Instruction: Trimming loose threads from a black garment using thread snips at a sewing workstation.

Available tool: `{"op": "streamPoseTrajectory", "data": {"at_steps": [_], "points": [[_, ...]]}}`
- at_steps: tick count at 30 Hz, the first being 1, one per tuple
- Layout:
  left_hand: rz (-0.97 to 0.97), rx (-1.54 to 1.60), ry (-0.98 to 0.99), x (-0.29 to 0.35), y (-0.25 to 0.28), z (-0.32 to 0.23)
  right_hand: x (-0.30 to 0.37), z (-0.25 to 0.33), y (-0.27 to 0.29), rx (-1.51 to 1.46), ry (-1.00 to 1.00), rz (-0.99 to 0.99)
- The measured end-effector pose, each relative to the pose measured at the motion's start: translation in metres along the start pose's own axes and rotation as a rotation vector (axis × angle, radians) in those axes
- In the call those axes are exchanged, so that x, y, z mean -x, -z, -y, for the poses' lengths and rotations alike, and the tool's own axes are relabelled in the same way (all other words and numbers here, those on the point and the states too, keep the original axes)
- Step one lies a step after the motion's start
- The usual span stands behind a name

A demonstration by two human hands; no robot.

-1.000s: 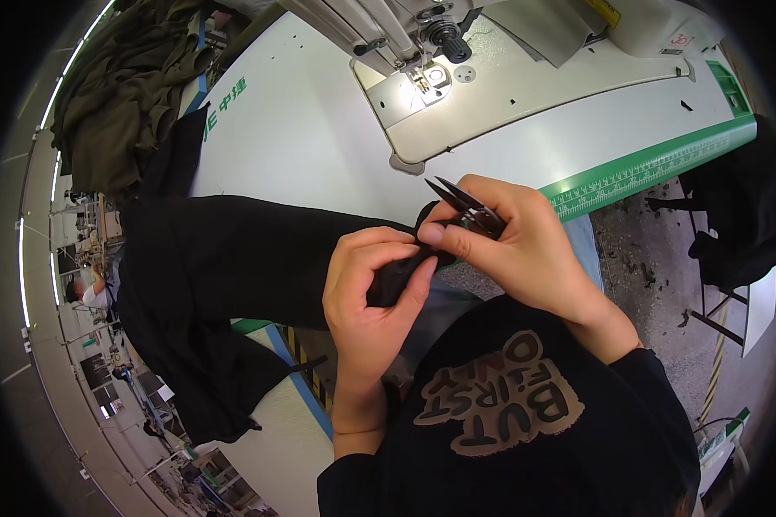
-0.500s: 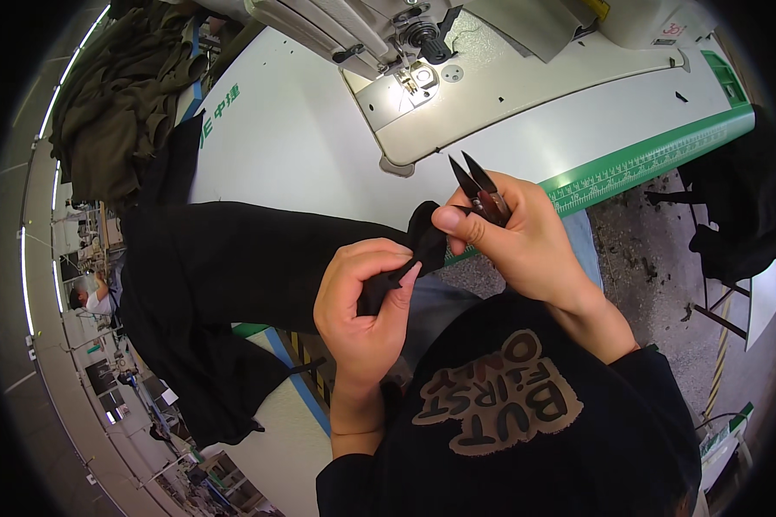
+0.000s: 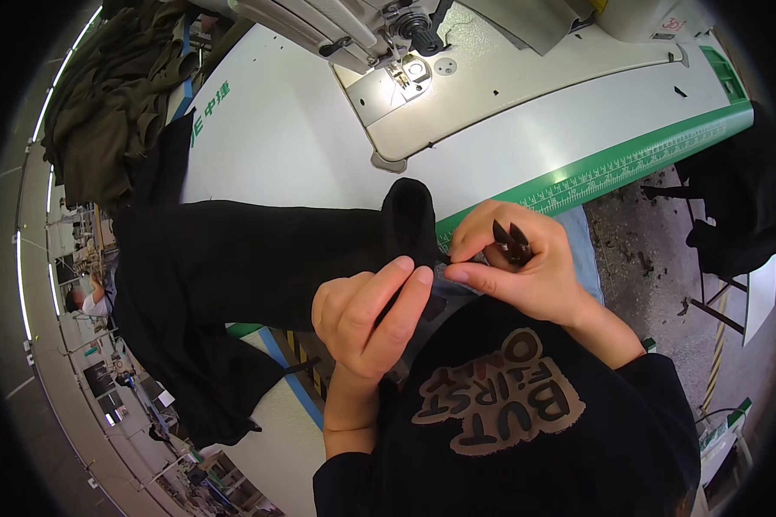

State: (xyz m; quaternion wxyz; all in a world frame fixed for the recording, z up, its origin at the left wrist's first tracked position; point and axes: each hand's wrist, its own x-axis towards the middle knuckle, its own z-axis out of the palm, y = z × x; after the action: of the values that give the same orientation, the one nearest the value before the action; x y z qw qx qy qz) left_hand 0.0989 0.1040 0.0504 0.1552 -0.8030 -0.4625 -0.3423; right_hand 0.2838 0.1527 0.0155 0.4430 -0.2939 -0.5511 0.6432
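A black garment (image 3: 259, 258) stretches from the left to my hands, and its tube-like end (image 3: 410, 211) stands up with the opening showing. My left hand (image 3: 362, 323) is closed, with thumb and fingers pinching the garment just below that opening. Close by on the right, my right hand (image 3: 535, 267) keeps a pair of dark thread snips (image 3: 512, 245) tucked in the palm, blades pointing up. Its thumb and forefinger are pinched together beside the cloth edge; whatever tiny thing is between them is too small to make out.
A sewing machine (image 3: 345, 34) with its lamp lit stands on the white table (image 3: 276, 129), beyond my hands. A green ruler strip (image 3: 603, 185) edges the table. Olive-brown garments (image 3: 103, 112) are heaped at far left. Black cloth (image 3: 741, 215) hangs at right. Another person (image 3: 90, 297) sits far left.
The snips have turned and sunk deeper into my right palm, and that hand has moved slightly lower. The garment's end has swung upright, and my left fingers have shifted their pinch.
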Motion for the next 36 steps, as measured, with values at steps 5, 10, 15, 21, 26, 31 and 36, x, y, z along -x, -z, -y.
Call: {"op": "streamPoseTrajectory", "data": {"at_steps": [5,10,15,21,26,31,36], "points": [[-0.032,-0.019,-0.068,0.004,-0.004,0.0,0.0,-0.004,-0.002,0.173,0.301,-0.025],[-0.016,-0.031,-0.081,0.005,-0.005,-0.001,-0.001,-0.009,-0.003,0.248,0.444,-0.033],[0.011,-0.037,-0.08,0.005,-0.001,-0.003,0.001,-0.009,0.003,0.333,0.592,-0.009],[0.025,-0.046,-0.09,0.009,0.001,-0.003,-0.003,0.008,0.012,0.257,0.297,-0.015],[0.009,-0.038,-0.093,0.01,0.002,-0.003,-0.007,0.015,0.013,0.256,0.176,0.066],[0.027,-0.043,-0.09,0.011,0.003,-0.004,-0.003,0.024,0.013,-0.12,-0.17,0.102],[0.046,-0.043,-0.084,0.012,0.006,-0.005,0.0,0.031,0.018,0.218,-0.173,0.282]]}}
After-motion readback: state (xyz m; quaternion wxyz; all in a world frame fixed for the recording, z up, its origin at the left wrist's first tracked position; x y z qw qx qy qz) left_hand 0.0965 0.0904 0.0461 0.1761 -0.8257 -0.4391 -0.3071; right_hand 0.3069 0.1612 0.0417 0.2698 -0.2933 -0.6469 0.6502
